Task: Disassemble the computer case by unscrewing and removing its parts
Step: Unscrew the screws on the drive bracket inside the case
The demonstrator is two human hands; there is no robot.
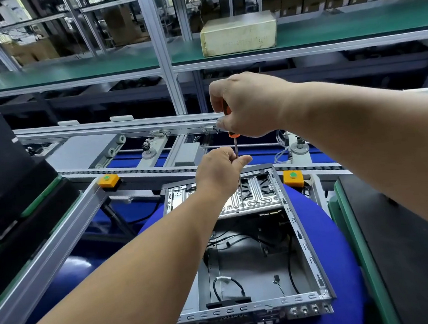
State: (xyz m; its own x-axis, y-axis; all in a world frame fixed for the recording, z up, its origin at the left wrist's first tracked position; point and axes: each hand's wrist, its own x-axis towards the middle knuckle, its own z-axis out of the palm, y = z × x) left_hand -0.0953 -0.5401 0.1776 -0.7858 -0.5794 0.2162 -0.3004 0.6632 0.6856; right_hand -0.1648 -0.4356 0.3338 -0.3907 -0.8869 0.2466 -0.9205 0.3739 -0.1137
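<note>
An open grey computer case [306, 247] lies on a round blue pad [339, 254] in front of me. A silver drive bracket [253, 200] spans its far end; loose black cables lie on the case floor. My right hand [246, 103] grips the orange handle of a long screwdriver [235, 146] held upright. Its tip stands on the bracket near a screw hole. My left hand [219, 171] pinches the thin shaft partway down, steadying it.
A conveyor rail with rollers [115, 130] runs behind the case. Two orange button boxes [108, 181] [293, 178] flank it. A black panel [1, 166] leans at the left. A black mat [410, 234] lies at the right. A beige box [238, 32] sits on the upper green shelf.
</note>
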